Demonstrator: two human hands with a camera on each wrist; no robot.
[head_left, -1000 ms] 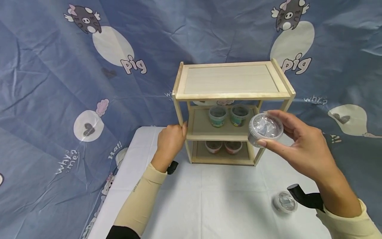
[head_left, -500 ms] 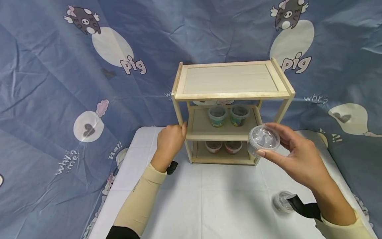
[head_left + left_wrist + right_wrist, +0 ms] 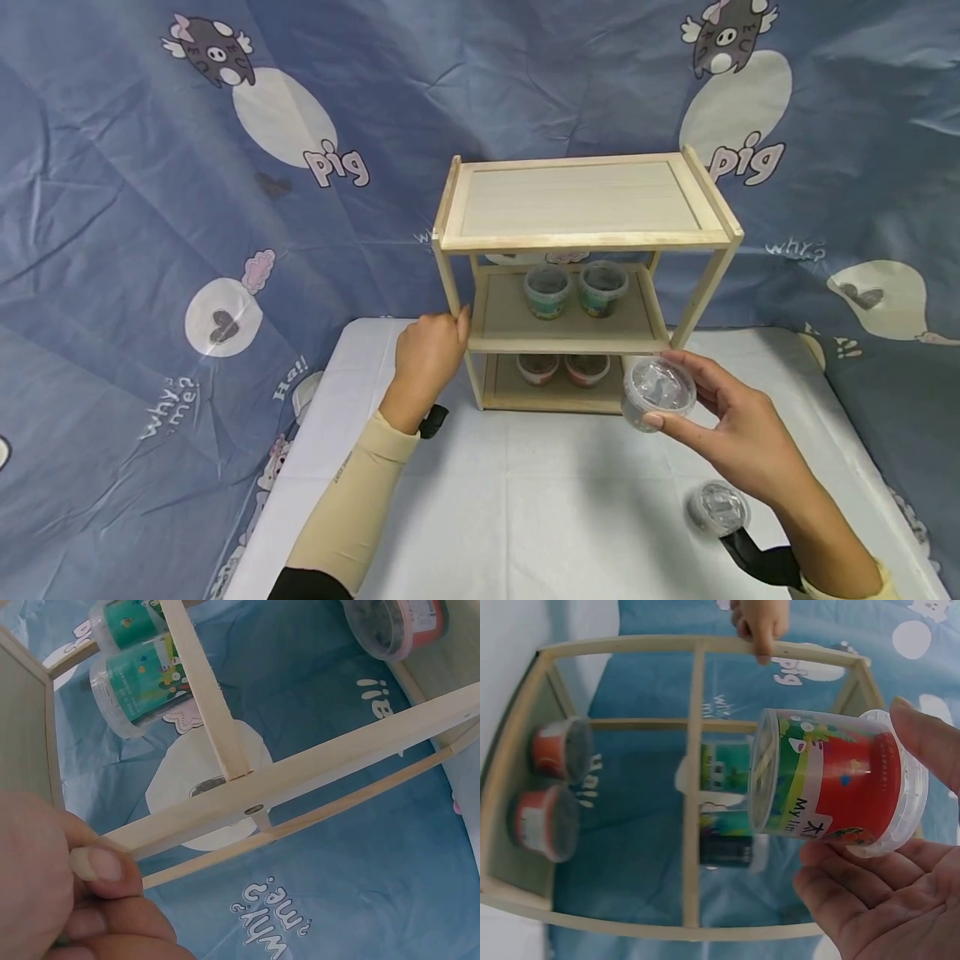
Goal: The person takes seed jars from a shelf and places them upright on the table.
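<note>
Sinking further, the clear cup (image 3: 658, 392) had come down from the height of the middle shelf (image 3: 498, 325) to just outside the lower shelf (image 3: 502, 393), at five o'clock on the wooden rack (image 3: 581, 200); that seemed to bring it level with the bottom tier, though not onto it. The right grip (image 3: 738, 429) pinched it between thumb and fingers, while the left grip (image 3: 431, 354) clasped the rack's post at eight o'clock. Two red cups (image 3: 537, 369) stood below, two green cups (image 3: 547, 293) toward twelve. Another cup (image 3: 718, 507) sat on the table (image 3: 525, 517), five o'clock from the held one, which hid the lower shelf's near right corner; its contents and fine print were hard to make out.
</note>
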